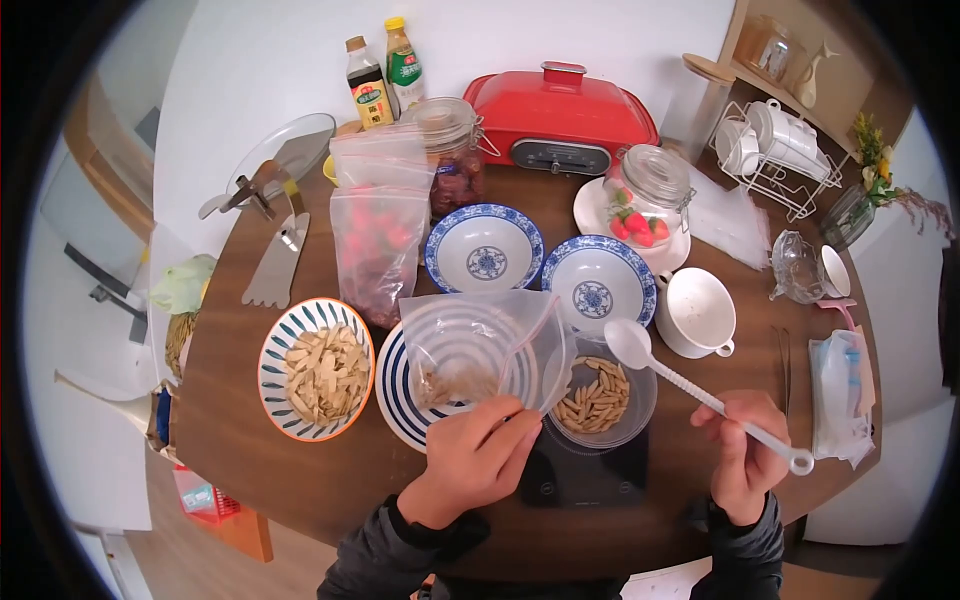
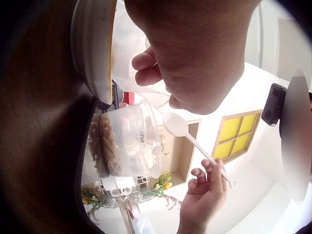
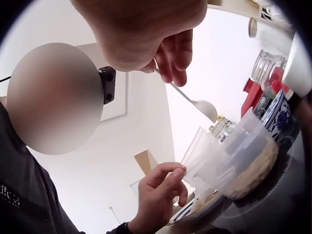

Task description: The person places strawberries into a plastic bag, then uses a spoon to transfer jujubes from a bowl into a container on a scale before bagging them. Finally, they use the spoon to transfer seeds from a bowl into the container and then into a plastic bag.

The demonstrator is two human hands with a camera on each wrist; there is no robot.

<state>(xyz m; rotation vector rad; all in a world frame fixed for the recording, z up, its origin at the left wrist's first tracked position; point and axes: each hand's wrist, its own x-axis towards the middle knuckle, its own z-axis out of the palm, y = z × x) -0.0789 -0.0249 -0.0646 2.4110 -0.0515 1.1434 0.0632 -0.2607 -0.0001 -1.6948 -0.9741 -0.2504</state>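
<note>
My left hand (image 1: 475, 462) pinches the edge of a clear zip bag (image 1: 480, 325), with a few pale brown bits (image 1: 465, 385) low inside it. The bag lies over a blue-striped white plate (image 1: 395, 400). In my right hand (image 1: 745, 455) is a white long-handled spoon (image 1: 628, 345), gripped by its handle, its bowl up and away from me. Between the hands stands a clear plastic tub (image 1: 645, 405) with short brown sticks (image 1: 592, 397) in it, on a black kitchen scale (image 1: 580, 480). The right wrist view shows the spoon (image 3: 205, 109) above the tub (image 3: 248, 146).
An orange-rimmed bowl (image 1: 367, 350) of pale slices sits at left. Behind are two blue-and-white bowls (image 1: 450, 262), a bag of red pieces (image 1: 375, 240), a jar (image 1: 655, 180), a red electric cooker (image 1: 560, 110) and two bottles (image 1: 405, 65). A white cup (image 1: 697, 310) stands at right.
</note>
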